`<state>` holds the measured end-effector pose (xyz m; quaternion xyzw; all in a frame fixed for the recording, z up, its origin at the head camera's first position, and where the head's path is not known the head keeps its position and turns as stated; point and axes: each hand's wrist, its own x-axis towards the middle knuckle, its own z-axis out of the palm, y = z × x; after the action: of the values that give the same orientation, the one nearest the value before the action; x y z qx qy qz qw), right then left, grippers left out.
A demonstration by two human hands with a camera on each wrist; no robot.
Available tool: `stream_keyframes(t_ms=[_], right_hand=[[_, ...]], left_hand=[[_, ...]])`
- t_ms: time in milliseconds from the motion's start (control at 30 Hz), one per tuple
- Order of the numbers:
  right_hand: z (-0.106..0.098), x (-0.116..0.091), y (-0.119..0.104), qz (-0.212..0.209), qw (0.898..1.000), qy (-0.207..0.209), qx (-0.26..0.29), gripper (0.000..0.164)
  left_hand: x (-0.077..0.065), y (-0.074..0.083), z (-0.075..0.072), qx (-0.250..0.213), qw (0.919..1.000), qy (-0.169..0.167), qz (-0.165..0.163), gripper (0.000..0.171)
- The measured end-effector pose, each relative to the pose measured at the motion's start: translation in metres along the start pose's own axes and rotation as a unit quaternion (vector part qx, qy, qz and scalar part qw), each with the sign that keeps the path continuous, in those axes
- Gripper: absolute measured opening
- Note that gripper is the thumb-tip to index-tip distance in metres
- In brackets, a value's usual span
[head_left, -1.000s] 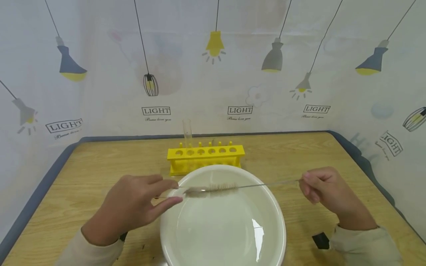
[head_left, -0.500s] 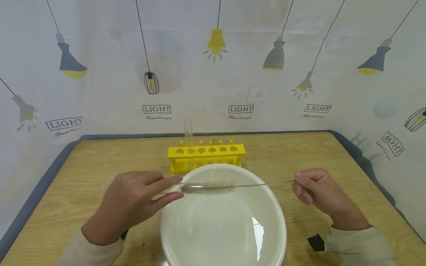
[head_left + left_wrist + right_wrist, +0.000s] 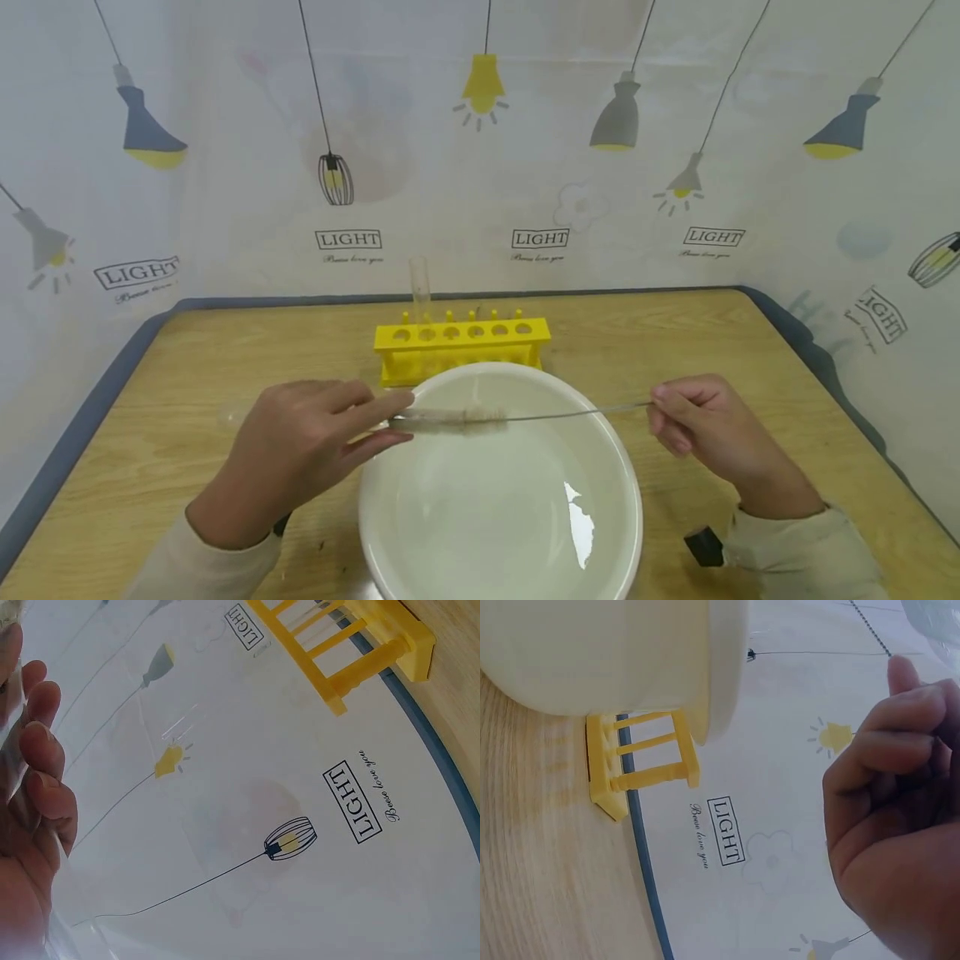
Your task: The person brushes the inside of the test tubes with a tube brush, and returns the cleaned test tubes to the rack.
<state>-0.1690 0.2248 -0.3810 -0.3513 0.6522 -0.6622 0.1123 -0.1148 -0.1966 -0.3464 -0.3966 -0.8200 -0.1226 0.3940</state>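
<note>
Brush slid deeper into held tube — over basin (water).

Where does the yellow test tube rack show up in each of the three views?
Head: the yellow test tube rack stands mid-table, just behind the white basin.
Left wrist: along the top edge, right of centre, tilted.
Right wrist: left of centre, beside the basin's wall.
Shared landmark: the framed LIGHT print on the backdrop.
</note>
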Motion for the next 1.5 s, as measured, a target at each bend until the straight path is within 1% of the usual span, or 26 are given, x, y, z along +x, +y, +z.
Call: stream_keyframes(t_ms=[67, 233, 467, 633, 700, 833, 900, 967, 1033, 1100, 1133, 1200, 1233, 1267, 1333, 1400, 1467, 1500], right_hand=[[0.002, 0.000, -0.002, 0.007, 1.000, 0.016, -0.024, 0.046], [0.010, 0.000, -0.005, 0.003, 0.995, 0.048, -0.089, 0.042], [0.024, 0.001, -0.007, -0.006, 0.988, 0.062, -0.142, 0.037], [0.034, 0.001, -0.009, 0.010, 0.980, 0.078, -0.184, 0.034], [0.038, 0.001, -0.008, 0.007, 0.979, 0.077, -0.187, 0.033], [0.046, 0.002, -0.008, -0.018, 0.984, 0.061, -0.169, 0.031], [0.050, 0.002, -0.008, -0.031, 0.984, 0.054, -0.166, 0.028], [0.054, 0.003, -0.009, -0.035, 0.981, 0.052, -0.186, 0.027], [0.057, 0.003, -0.011, -0.046, 0.974, 0.048, -0.218, 0.026], [0.060, 0.003, -0.012, -0.063, 0.965, 0.045, -0.251, 0.025], [0.061, 0.003, -0.013, -0.077, 0.958, 0.043, -0.272, 0.023], [0.063, 0.004, -0.013, -0.121, 0.943, 0.043, -0.308, 0.019], [0.064, 0.005, -0.012, -0.148, 0.933, 0.043, -0.325, 0.019], [0.066, 0.006, -0.012, -0.184, 0.920, 0.044, -0.343, 0.021], [0.068, 0.009, -0.011, -0.258, 0.889, 0.051, -0.375, 0.028], [0.071, 0.013, -0.011, -0.326, 0.859, 0.054, -0.392, 0.030], [0.074, 0.016, -0.012, -0.366, 0.834, 0.057, -0.408, 0.029], [0.075, 0.017, -0.012, -0.379, 0.827, 0.055, -0.412, 0.029]], left_hand=[[0.000, 0.000, 0.000, 0.001, 1.0000, 0.004, 0.001, 0.036], [0.000, 0.002, -0.001, -0.002, 1.0000, 0.003, -0.005, 0.036], [-0.001, 0.002, -0.002, -0.005, 0.9999, -0.013, -0.009, 0.039], [-0.001, 0.003, -0.001, -0.007, 0.9997, -0.020, -0.012, 0.039], [-0.001, 0.003, -0.001, -0.009, 0.9998, -0.015, -0.011, 0.040], [0.000, 0.005, 0.000, -0.012, 0.9999, -0.009, -0.005, 0.039], [0.001, 0.006, 0.001, -0.012, 0.9999, -0.007, -0.001, 0.038], [0.001, 0.006, 0.001, -0.015, 0.9998, -0.011, 0.000, 0.039], [0.001, 0.006, 0.001, -0.018, 0.9998, -0.012, 0.000, 0.038], [0.000, 0.007, 0.001, -0.026, 0.9995, -0.017, -0.003, 0.038], [0.000, 0.006, 0.001, -0.030, 0.9993, -0.021, -0.007, 0.038], [0.000, 0.006, 0.001, -0.036, 0.9989, -0.028, -0.013, 0.038], [-0.001, 0.006, 0.001, -0.039, 0.9986, -0.031, -0.017, 0.038], [-0.001, 0.006, 0.001, -0.043, 0.9984, -0.033, -0.019, 0.037], [-0.001, 0.006, 0.001, -0.052, 0.9977, -0.037, -0.025, 0.035], [-0.002, 0.006, 0.001, -0.060, 0.9972, -0.038, -0.026, 0.033], [-0.002, 0.006, 0.002, -0.066, 0.9966, -0.040, -0.027, 0.032], [-0.002, 0.007, 0.003, -0.069, 0.9963, -0.042, -0.029, 0.032]])
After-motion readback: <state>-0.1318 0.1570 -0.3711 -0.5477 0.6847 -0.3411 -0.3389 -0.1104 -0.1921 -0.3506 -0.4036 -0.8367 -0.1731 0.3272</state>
